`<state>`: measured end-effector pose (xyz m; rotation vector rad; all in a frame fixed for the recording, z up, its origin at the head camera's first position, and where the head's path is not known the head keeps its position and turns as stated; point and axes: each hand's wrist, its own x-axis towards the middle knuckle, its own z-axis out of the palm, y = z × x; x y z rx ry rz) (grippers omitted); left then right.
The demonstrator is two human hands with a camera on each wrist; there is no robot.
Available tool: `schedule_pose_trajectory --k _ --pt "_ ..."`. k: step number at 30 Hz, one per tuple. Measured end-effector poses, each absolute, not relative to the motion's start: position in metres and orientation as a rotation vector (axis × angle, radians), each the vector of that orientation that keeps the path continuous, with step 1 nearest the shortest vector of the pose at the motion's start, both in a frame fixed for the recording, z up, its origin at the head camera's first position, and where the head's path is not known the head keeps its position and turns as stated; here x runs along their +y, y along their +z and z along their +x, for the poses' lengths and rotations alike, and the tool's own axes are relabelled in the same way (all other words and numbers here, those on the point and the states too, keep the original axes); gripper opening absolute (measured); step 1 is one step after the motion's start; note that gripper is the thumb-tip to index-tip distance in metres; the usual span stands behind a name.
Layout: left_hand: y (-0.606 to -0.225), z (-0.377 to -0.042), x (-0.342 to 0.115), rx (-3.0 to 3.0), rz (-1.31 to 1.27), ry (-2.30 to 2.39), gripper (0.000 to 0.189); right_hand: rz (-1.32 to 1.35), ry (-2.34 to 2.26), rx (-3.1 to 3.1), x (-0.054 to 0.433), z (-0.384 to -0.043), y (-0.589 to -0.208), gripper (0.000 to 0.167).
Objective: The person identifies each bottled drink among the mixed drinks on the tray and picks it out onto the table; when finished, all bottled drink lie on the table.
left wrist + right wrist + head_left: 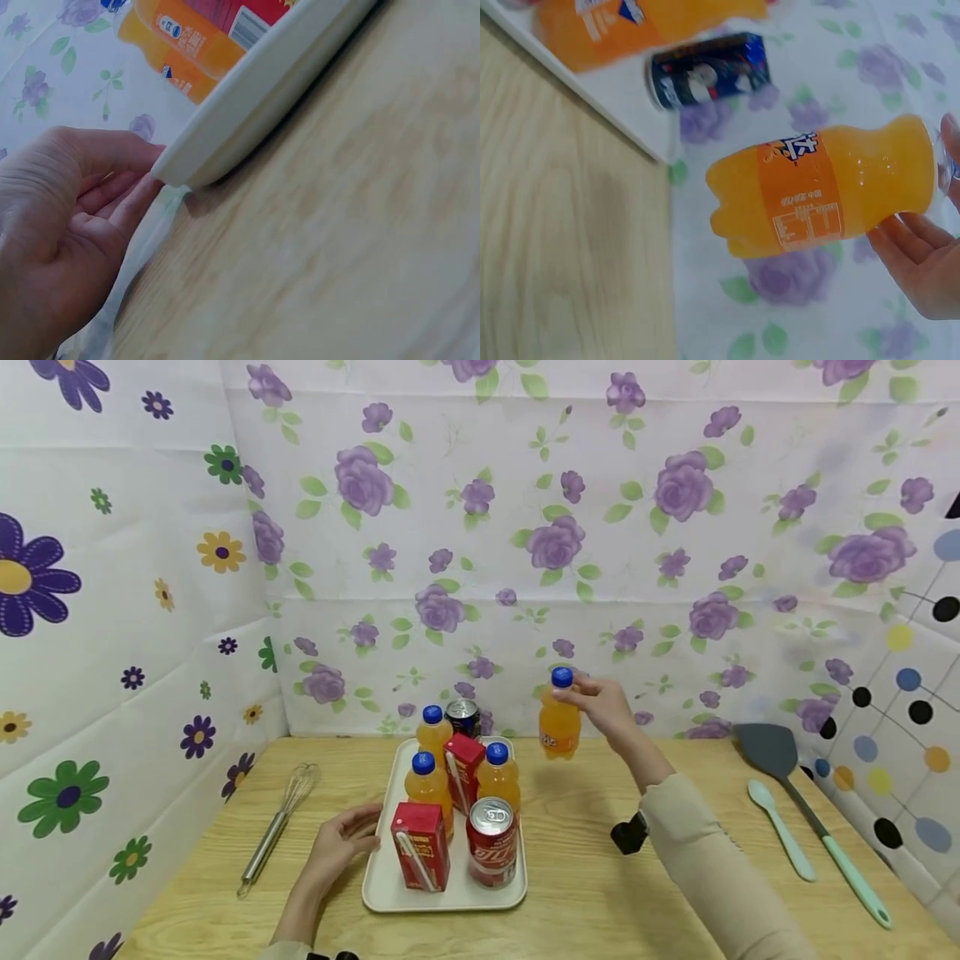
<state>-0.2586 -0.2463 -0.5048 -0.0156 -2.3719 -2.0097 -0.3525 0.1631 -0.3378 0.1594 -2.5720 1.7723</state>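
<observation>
My right hand (pixel 603 706) holds an orange soda bottle (pixel 559 727) by its neck, just below the blue cap. The bottle is upright, above the back of the table and right of the white tray (pixel 382 889). In the right wrist view its orange label (pixel 801 191) faces the camera. At the tray's left edge, my left hand (pixel 341 843) holds the rim with thumb and fingertips. On the tray stand several orange bottles (pixel 427 781), two red drink cartons (pixel 420 852), a red can (pixel 492 843) and, at the back, a dark blue can (pixel 709 71).
A whisk (pixel 277 835) lies left of the tray. On the right lie a light green spoon (pixel 780 831) and a grey spatula (pixel 795 793) with a green handle. A flowered cloth wall (pixel 487 568) rises behind the table (pixel 585 893), with patterned cloths at both sides.
</observation>
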Motion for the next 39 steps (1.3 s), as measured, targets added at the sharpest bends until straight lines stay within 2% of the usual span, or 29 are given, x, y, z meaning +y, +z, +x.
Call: schedule_pose_trajectory --k 9,22,39 --pt "-0.506 -0.261 -0.245 -2.378 -0.043 -2.015 0.057 0.101 1.725 -2.579 0.220 -0.340 -0.331 0.079" --pt "-0.504 -0.259 -0.244 -2.391 0.004 -2.068 0.060 -0.085 1.687 -2.507 0.273 -0.336 -0.338 0.086" --pt "-0.509 -0.261 -0.244 -2.356 -0.023 -2.071 0.059 -0.470 1.946 -2.217 0.314 -0.367 -0.369 0.084"
